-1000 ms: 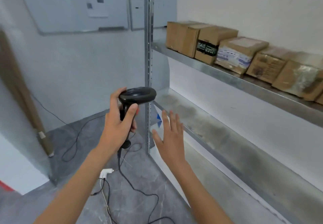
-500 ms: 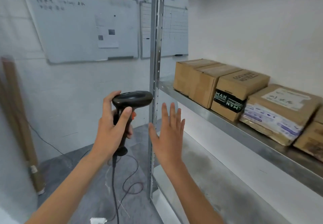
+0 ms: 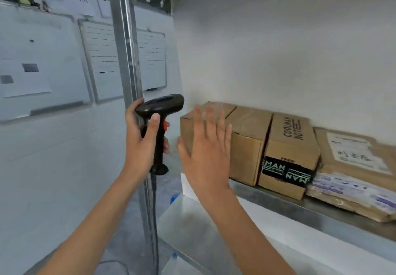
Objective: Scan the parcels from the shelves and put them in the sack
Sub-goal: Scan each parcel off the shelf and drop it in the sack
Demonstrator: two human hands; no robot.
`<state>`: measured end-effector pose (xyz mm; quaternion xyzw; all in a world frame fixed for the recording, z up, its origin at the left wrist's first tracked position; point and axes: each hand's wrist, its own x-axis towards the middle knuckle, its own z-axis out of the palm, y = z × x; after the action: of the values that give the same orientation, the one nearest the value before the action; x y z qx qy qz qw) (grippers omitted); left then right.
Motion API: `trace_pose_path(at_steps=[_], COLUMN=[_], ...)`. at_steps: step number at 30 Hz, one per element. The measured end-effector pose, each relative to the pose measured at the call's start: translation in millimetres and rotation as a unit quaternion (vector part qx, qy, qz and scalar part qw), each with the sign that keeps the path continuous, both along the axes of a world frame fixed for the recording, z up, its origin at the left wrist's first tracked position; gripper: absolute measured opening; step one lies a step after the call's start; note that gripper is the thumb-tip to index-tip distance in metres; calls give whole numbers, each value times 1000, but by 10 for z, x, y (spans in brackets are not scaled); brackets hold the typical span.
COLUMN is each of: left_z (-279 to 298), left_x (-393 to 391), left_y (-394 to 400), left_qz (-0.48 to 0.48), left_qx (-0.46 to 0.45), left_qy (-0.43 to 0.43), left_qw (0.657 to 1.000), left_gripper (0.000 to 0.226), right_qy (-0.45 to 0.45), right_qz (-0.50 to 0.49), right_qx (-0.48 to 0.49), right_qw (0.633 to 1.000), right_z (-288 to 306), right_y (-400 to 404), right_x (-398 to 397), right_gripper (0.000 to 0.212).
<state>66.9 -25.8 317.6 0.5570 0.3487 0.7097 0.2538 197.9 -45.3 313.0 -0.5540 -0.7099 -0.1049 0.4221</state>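
Cardboard parcels on the metal shelf point(image 3: 300, 207), scanner up in my left hand.

My left hand point(image 3: 142, 144) grips the black scanner point(image 3: 159, 111) by its handle, upright, just left of the first parcel point(image 3: 246, 146), its cord hanging down past the shelf post point(image 3: 126, 60). My right hand point(image 3: 206, 148) is spread wide with straight fingers, holding nothing, in front of that first parcel's near corner. Beyond the first parcel stand the printed box point(image 3: 289, 152) and a labelled flat parcel point(image 3: 351, 167).
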Motion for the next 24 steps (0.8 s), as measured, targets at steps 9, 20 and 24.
trace_pose_path(at_steps=[9,20,24], left_z=[-173,-594,-628], left_x=[-201,-350,-408], left_y=[710,561,480], left_qz=[-99,-150,-159], left_qx=[37,26,14], left_qy=[-8,-124,-136], left_qw=[994,981,978], left_gripper=[39,45,37], right_qy=[-118,-119,-125], right_qz=[-197,-341,-344], right_qx=[-143,19,36], right_qw=[963,932,930], right_z=[325,-76,-249], right_y=[587,369,48], right_x=[-378,-635,-784], right_gripper=[68,74,73])
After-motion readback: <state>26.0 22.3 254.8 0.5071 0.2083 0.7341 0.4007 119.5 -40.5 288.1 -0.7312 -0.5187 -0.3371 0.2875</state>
